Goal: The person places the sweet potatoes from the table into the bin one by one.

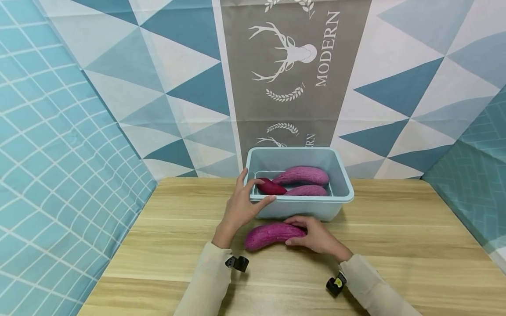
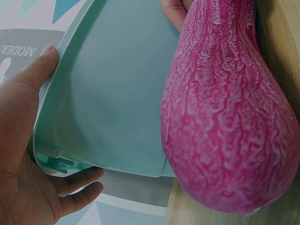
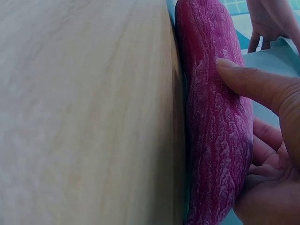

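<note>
A curved, wrinkled purple sweet potato (image 1: 269, 235) lies along the front of a light blue plastic bin (image 1: 300, 208). My right hand (image 1: 314, 235) pinches its right end, with the thumb (image 3: 253, 82) on the near side and the fingers (image 3: 267, 140) on the far side. At the bin's left front corner, my left hand (image 1: 241, 206) grips the rim. Its thumb (image 2: 44, 65) lies along the front rim, and its other fingers go round the left side. Inside the bin are two pinkish-purple sweet potatoes (image 1: 304, 175) and a smaller dark red one (image 1: 270, 187).
The bin stands at the back of a wooden table (image 1: 189, 237), close to a patterned cloth backdrop (image 1: 189, 83). Blue gridded cloth (image 1: 59, 175) hangs on the left, and teal cloth (image 1: 478, 175) on the right. Each wrist carries a small black camera (image 1: 238, 263).
</note>
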Demonstrator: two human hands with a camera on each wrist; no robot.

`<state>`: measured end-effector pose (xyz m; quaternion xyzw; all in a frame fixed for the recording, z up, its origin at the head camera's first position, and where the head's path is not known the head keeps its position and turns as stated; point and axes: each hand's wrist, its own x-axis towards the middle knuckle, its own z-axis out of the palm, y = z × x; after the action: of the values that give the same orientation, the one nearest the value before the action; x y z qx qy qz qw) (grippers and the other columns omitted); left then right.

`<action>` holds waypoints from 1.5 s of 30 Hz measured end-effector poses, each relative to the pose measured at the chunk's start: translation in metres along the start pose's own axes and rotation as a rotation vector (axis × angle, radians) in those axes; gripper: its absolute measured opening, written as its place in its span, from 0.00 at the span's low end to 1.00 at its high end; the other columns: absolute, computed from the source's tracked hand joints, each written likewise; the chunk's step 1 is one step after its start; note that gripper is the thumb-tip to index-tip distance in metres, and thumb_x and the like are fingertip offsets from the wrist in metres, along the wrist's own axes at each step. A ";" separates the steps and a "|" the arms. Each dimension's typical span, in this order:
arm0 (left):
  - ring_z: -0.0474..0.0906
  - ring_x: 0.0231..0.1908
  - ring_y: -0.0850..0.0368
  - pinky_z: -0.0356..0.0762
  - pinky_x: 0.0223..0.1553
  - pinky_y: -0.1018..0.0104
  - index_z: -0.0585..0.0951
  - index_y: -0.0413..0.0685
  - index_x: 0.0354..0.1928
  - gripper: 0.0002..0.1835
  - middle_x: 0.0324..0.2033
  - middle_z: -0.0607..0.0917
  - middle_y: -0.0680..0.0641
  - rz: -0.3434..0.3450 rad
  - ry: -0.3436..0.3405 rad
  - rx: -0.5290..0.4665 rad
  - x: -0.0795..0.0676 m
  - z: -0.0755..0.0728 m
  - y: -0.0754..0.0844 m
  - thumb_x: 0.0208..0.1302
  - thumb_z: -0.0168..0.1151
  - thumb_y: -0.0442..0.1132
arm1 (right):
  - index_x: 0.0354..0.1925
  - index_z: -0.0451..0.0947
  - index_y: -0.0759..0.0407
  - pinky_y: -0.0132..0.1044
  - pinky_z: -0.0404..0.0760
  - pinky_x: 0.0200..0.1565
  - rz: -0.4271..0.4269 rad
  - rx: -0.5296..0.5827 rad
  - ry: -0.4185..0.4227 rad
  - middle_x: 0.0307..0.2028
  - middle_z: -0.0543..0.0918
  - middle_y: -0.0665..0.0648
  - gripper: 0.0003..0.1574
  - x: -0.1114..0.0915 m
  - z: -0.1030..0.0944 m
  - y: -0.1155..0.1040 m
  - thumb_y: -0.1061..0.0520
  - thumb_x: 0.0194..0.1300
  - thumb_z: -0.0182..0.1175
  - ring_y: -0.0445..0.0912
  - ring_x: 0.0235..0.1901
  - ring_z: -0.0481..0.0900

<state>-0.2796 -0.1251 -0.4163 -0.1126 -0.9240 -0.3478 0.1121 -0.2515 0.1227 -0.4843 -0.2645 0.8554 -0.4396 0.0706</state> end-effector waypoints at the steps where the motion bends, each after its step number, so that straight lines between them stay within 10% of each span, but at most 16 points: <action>1: 0.74 0.67 0.38 0.79 0.49 0.39 0.76 0.69 0.59 0.30 0.81 0.47 0.53 0.000 0.000 0.000 0.000 0.000 0.000 0.58 0.65 0.70 | 0.58 0.80 0.54 0.37 0.78 0.60 0.000 0.000 -0.001 0.57 0.85 0.56 0.32 0.000 0.000 0.000 0.45 0.59 0.74 0.50 0.59 0.82; 45: 0.70 0.69 0.37 0.79 0.50 0.38 0.77 0.63 0.61 0.33 0.81 0.48 0.51 0.009 -0.002 -0.010 0.001 0.002 -0.001 0.58 0.66 0.70 | 0.58 0.81 0.46 0.29 0.77 0.53 -0.023 0.041 0.093 0.54 0.87 0.49 0.31 -0.019 -0.016 -0.020 0.45 0.56 0.75 0.38 0.52 0.81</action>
<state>-0.2814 -0.1244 -0.4175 -0.1175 -0.9218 -0.3519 0.1122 -0.2331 0.1341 -0.4610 -0.2521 0.8456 -0.4695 0.0310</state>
